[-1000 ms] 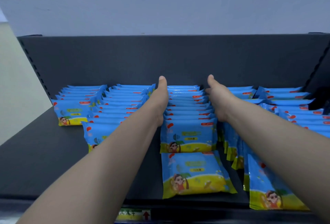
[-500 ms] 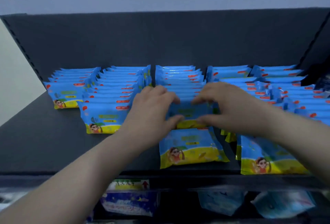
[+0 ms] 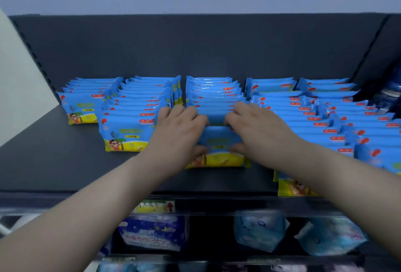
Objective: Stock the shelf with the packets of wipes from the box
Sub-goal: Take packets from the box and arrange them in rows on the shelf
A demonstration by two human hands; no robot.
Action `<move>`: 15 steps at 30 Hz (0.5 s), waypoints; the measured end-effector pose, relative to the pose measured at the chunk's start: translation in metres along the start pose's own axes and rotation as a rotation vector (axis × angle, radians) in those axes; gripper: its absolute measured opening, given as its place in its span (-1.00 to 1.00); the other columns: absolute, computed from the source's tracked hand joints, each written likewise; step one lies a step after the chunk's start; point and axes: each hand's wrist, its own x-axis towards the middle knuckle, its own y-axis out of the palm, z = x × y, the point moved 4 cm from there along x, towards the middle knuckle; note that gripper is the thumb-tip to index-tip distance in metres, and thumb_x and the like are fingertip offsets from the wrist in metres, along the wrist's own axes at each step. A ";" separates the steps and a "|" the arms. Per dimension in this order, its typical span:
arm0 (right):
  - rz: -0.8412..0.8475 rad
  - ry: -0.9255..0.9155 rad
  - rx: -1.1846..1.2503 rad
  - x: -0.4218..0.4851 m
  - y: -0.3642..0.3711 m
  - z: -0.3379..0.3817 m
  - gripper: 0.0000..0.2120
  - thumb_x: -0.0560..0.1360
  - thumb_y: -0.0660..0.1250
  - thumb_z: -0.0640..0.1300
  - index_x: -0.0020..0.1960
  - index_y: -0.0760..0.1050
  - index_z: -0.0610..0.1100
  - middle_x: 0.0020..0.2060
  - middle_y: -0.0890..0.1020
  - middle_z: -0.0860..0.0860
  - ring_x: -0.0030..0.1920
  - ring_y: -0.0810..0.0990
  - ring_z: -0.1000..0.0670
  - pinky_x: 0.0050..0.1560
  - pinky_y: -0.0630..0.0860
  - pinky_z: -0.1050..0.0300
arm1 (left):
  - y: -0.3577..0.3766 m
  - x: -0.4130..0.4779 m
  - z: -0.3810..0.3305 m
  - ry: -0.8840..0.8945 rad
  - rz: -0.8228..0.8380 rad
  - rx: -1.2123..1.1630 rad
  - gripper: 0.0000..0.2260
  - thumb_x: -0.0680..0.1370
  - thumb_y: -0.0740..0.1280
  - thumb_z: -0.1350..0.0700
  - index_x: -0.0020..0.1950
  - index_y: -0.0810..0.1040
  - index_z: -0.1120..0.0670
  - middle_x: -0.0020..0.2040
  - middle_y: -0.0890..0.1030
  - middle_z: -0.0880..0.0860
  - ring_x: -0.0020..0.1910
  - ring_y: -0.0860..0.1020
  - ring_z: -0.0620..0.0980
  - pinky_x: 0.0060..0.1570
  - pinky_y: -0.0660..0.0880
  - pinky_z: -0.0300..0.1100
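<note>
On the shelf [image 3: 54,163], at the front of the middle row [image 3: 213,91], one packet [image 3: 219,141] stands on its long edge, face to the camera, its back against the packets behind. The left hand [image 3: 180,132] and right hand [image 3: 260,132] take it by its two short ends. Each grip is pinching, with fingers curled over the top edge and thumb on the front face. I judge the packet light, soft and squashy, and its glossy film wrap is likely slick. A flat pinch near the sealed ends looks safer than squeezing the belly, which could bulge and tip it. It is probably not fragile. The right row [image 3: 314,119] stands just beside it and runs further forward. The box is not in view.
</note>
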 end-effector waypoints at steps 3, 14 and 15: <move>-0.093 0.053 0.032 0.012 0.001 -0.003 -0.66 0.45 0.34 0.03 0.15 0.38 -0.08 0.06 0.40 -0.03 0.04 0.41 -0.08 -0.01 0.41 0.03 | 0.002 0.005 0.007 -0.105 -0.076 0.047 -0.53 0.12 0.59 -0.09 -0.10 0.55 0.06 -0.20 0.49 0.06 -0.20 0.48 0.13 -0.16 0.15 -0.05; -0.157 0.213 0.189 -0.008 -0.014 -0.015 -0.61 0.42 0.39 -0.05 0.22 0.41 -0.02 0.09 0.42 -0.01 0.10 0.41 -0.09 0.04 0.42 0.02 | -0.004 -0.005 0.007 -0.201 -0.154 -0.109 -0.41 0.16 0.59 -0.09 0.12 0.55 0.03 0.01 0.53 0.09 -0.04 0.50 0.19 -0.07 0.16 -0.07; -0.164 0.238 0.218 -0.015 -0.020 -0.023 -0.60 0.42 0.41 -0.04 0.23 0.42 -0.02 0.10 0.43 -0.01 0.13 0.41 -0.09 0.09 0.41 0.00 | -0.008 -0.006 0.006 -0.195 -0.168 -0.115 -0.40 0.17 0.59 -0.09 0.14 0.54 0.02 0.03 0.53 0.09 -0.01 0.50 0.19 -0.06 0.16 -0.07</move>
